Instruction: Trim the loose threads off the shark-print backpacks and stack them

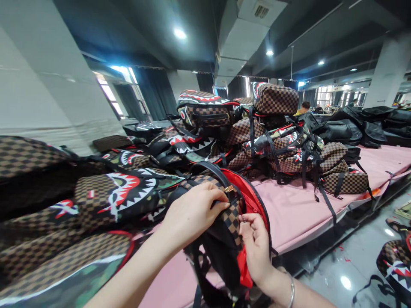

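In the head view, a brown-checked backpack (233, 220) with black straps and a red lining stands upright at the centre, its top open on the right side. My left hand (195, 209) pinches the checked fabric near a small gold buckle at the top, fingers closed. Lower on the right, my right hand (255, 239) has its thumb and fingers pressed together on a small dark piece at the bag's edge, too small to name. A red cloth piece (244, 269) hangs beside that hand.
Checked backpacks with shark-mouth prints (128, 192) are heaped at left and behind. Black bags (353, 124) lie at back right on the pink-covered table (295, 209). Another bag (396, 267) sits on the floor at right. A person (303, 108) is far back.
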{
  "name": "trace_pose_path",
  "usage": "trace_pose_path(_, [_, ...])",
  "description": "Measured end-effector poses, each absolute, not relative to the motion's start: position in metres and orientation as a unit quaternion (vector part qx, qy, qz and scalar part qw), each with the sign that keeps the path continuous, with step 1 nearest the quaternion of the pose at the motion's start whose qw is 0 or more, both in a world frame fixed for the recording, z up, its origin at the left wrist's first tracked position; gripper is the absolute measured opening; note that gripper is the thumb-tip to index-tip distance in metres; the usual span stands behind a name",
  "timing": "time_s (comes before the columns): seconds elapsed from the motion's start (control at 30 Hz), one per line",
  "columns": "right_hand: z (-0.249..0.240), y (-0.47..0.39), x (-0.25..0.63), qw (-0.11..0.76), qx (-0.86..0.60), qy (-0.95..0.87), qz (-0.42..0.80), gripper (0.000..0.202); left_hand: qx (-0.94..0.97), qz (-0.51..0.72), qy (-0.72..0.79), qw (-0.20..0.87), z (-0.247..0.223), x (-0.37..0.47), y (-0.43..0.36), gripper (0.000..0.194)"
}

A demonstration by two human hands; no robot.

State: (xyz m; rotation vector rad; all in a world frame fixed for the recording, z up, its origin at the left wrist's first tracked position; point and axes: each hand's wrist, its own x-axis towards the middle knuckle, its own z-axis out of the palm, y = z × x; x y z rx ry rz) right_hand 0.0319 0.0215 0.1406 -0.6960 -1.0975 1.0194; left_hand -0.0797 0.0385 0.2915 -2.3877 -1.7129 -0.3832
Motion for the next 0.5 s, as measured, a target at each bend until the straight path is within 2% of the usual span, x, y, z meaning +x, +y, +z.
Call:
trace_pose_path(0.1, [0.139, 0.022, 0.031, 0.670, -0.315, -0.505, 0.443, 0.019, -0.795, -0.039, -0.583, 0.161, 0.296, -0.069, 0.034, 0.021])
trace_pose_path(0.2, [0.138, 0.025, 0.036, 0.663, -0.347, -0.522, 0.408, 0.018, -0.794, -0.016, -0.556, 0.244, 0.288, -0.064, 0.033, 0.021])
trace_pose_path(0.3, [0.139, 0.027, 0.043, 0.650, -0.374, -0.547, 0.372, 0.017, -0.799, -0.065, -0.533, 0.273, 0.273, -0.066, 0.036, 0.021])
trace_pose_path(0.5, [0.143, 0.029, 0.051, 0.637, -0.374, -0.584, 0.335, 0.017, -0.802, -0.224, -0.504, 0.229, 0.259, -0.079, 0.043, 0.021])
